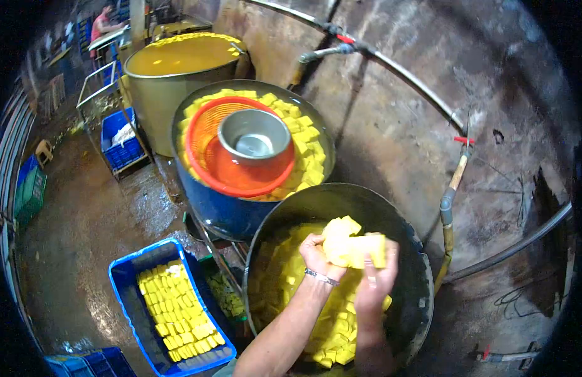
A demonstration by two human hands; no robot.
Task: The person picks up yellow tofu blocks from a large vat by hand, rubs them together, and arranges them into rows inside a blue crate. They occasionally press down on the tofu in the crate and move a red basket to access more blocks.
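Over the dark tub (416, 251), half full of yellow blocks, both hands meet just above its near rim, with open room toward the wall side. Behind it a blue drum (221, 210) carries an orange basket (206, 135) with a steel bowl (254, 135) inside. A blue crate (124, 289) of blocks sits on the wet floor, left. The left hand (316, 254) and right hand (376, 283), forearms raised, clasp a stack of yellow blocks (354, 245) between them

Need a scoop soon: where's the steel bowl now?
The steel bowl sits inside the orange basket, on the blue tub, upper centre.
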